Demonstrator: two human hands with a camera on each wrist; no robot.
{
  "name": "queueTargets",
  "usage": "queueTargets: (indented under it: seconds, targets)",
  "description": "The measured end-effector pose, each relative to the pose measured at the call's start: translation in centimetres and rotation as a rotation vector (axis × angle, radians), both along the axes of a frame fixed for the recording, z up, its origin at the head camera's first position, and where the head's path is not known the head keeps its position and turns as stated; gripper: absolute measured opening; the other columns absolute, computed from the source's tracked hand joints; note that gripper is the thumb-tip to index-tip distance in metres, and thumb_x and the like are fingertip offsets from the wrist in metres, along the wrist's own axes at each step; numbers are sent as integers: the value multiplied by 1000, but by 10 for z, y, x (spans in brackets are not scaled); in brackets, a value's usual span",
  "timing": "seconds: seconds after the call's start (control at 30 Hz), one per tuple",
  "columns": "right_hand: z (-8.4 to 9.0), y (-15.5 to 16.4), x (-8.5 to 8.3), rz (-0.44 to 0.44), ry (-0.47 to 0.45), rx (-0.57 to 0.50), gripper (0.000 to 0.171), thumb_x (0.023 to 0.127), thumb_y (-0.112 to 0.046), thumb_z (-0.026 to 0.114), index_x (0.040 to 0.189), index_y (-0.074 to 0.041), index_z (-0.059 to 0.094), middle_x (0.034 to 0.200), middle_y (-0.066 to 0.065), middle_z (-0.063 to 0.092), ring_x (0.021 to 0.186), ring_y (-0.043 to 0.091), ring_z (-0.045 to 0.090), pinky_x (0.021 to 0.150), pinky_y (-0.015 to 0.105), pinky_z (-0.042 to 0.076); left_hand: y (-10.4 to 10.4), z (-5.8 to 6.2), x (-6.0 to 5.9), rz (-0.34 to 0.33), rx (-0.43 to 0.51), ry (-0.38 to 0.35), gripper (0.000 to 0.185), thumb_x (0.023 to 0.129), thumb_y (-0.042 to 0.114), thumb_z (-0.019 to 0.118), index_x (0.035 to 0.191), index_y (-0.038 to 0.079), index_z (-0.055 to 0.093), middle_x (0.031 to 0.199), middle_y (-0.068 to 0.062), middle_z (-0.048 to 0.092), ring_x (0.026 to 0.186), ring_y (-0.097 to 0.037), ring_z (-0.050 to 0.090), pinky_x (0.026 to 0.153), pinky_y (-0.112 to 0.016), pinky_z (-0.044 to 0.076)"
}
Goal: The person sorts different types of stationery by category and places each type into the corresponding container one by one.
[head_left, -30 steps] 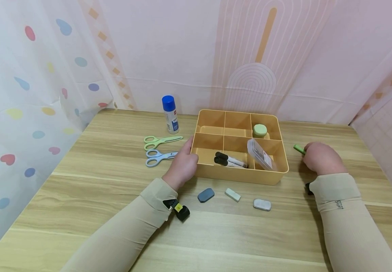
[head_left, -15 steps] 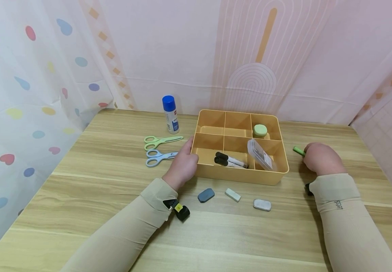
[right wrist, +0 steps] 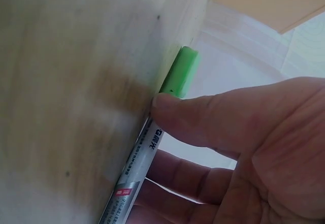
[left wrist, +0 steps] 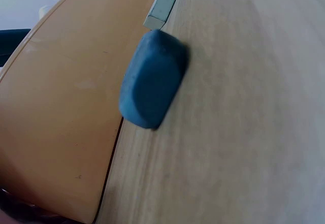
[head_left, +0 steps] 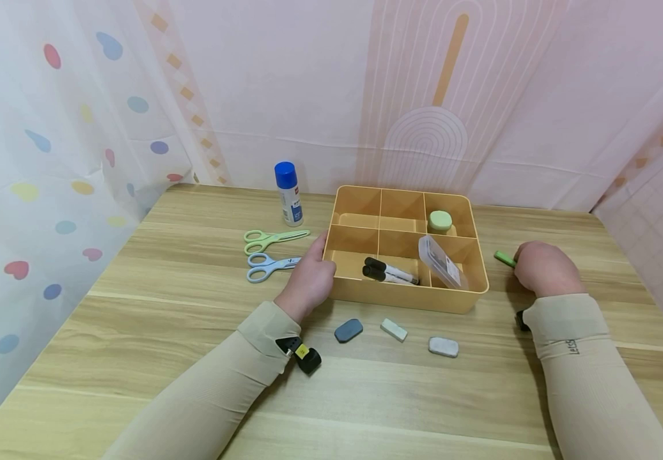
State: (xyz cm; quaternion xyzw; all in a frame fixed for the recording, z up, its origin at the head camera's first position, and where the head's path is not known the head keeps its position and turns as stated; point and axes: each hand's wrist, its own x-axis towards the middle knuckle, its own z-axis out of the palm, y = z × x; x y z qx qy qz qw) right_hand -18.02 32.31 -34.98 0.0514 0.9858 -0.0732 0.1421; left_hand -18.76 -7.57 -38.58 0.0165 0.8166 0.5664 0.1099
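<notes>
The right hand (head_left: pixel 544 268) pinches a green-capped marker (right wrist: pixel 152 140) lying on the surface, apparently mid-pickup, needing a lift toward the organizer tray (head_left: pixel 406 299) whose corner the left hand (head_left: pixel 308 281) grips.

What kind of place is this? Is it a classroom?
Probably a craft or school desk set up in a curtained booth, not a full classroom. A wooden table holds a compartment organizer tray, scissors and a glue stick, with pastel curtains all around.

At the middle of my left wrist frame a rounded blue-grey eraser (left wrist: pixel 152 79) lies on the pale wooden tabletop (left wrist: pixel 244 132). The smooth orange plastic organiser wall (left wrist: pixel 66 112) fills the left side. A pale rectangular eraser (left wrist: pixel 165 3) shows at the top edge.
</notes>
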Motion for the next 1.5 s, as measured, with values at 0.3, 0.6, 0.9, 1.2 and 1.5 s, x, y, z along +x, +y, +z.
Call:
queueTargets:
  seconds: [0.3, 0.6, 0.9, 1.2, 1.5]
  targets:
    - [0, 1, 0, 3, 9, -8, 24, 97, -1, 49, 102, 5, 71, 99, 23, 68, 82, 33, 58, 73, 46, 53, 0, 1, 1, 0, 6, -3, 75, 98, 5, 35, 170, 21, 20, 171, -6, 34, 158, -32, 33, 130, -56, 26]
    - [0, 1, 0, 7, -1, -3, 21, 97, -2, 48, 92, 2, 68, 91, 20, 65, 79, 32, 55, 70, 43, 50, 0, -1, 0, -4, 12, -9, 76, 98, 5, 36, 170, 21, 19, 172, -6, 32, 158, -32, 32, 129, -57, 26]
    - [1, 1, 0, -6, -9, 0, 23, 98, -2, 46, 100, 4, 68, 96, 22, 65, 81, 33, 56, 70, 44, 51, 0, -3, 0, -3, 12, -1, 77, 97, 4, 36, 170, 20, 20, 172, -6, 33, 158, -32, 32, 130, -57, 25]
    - [4, -1, 0, -32, 8, -7, 27, 98, -2, 45, 115, 7, 65, 104, 24, 66, 85, 34, 58, 67, 45, 52, 0, -4, -1, -2, 13, -1, 76, 97, 4, 36, 170, 21, 21, 171, -6, 34, 157, -32, 33, 129, -57, 27]
    - [6, -5, 1, -49, 102, -42, 27, 101, -15, 52, 113, 5, 65, 104, 26, 68, 85, 36, 61, 65, 46, 51, 0, -3, -1, 1, 19, -13, 76, 97, 5, 36, 170, 21, 21, 171, -6, 35, 156, -32, 35, 128, -57, 30]
